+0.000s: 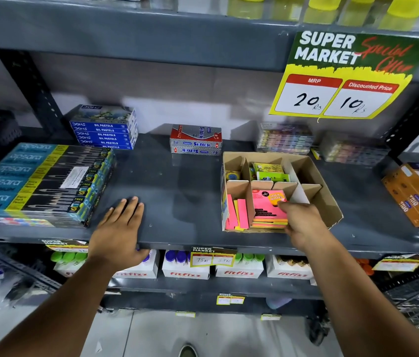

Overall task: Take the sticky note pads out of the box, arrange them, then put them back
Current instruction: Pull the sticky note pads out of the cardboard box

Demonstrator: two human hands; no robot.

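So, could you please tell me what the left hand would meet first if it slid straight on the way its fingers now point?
The left hand lies flat on the shelf; its way looks free until the Softek boxes, though depth is unclear.

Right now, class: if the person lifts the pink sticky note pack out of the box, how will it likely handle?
The pink sticky note pack looks flat and thin, so probably light. It appears to be several stacked pads, so they might slide apart unless wrapped. The right hand touches its corner; the box dividers sit close, so it may snag.
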